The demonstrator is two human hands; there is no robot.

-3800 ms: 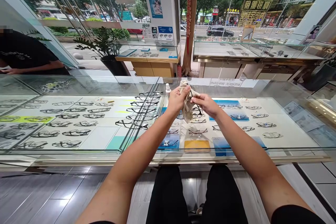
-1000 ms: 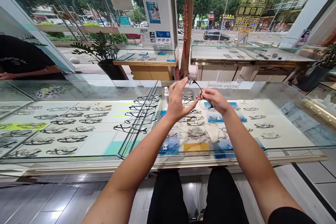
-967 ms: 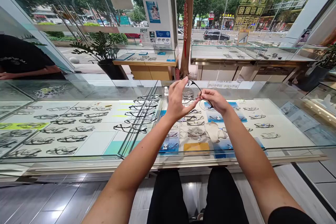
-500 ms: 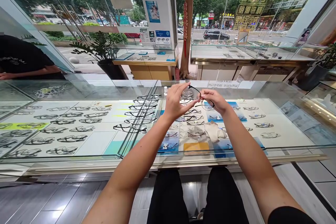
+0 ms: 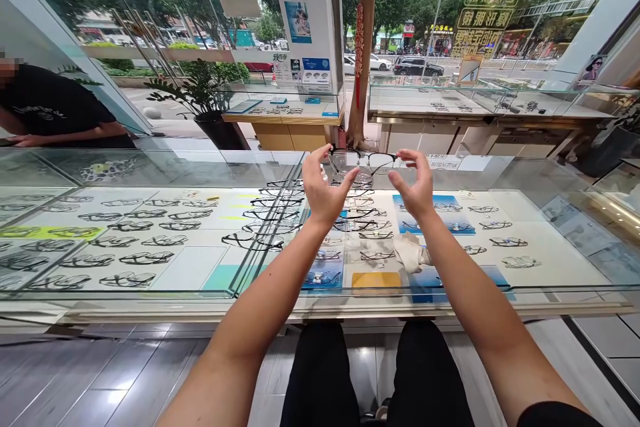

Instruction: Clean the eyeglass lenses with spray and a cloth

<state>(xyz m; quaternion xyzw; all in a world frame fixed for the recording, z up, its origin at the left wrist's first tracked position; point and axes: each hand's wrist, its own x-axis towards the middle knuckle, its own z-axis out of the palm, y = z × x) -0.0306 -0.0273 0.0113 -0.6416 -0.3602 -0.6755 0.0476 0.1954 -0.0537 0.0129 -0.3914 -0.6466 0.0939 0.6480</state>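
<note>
A pair of black-rimmed eyeglasses [image 5: 382,161] is held up above the glass counter, its two lenses side by side. My left hand [image 5: 324,190] grips its left end with the fingertips, thumb spread away below. At the right end, the fingertips of my right hand [image 5: 416,187] hold the frame, the thumb lower and apart. Below the hands, more glasses lie in rows on the counter. A crumpled pale cloth [image 5: 410,253] lies below my right hand, near a yellow-orange card [image 5: 377,282]. Part of a small white bottle [image 5: 324,173] shows behind my left hand.
The glass display counter [image 5: 320,310] runs across in front of me, with many spectacles [image 5: 147,258] on its left side. A blue display card [image 5: 463,223] lies to the right. A person in a black top [image 5: 55,107] is at the far left. Further showcases [image 5: 480,103] stand by the windows.
The eyeglasses have turned from a tilted, side-on pose to level, with both lenses facing me. My right hand has moved to the frame's right end, and my hands are further apart.
</note>
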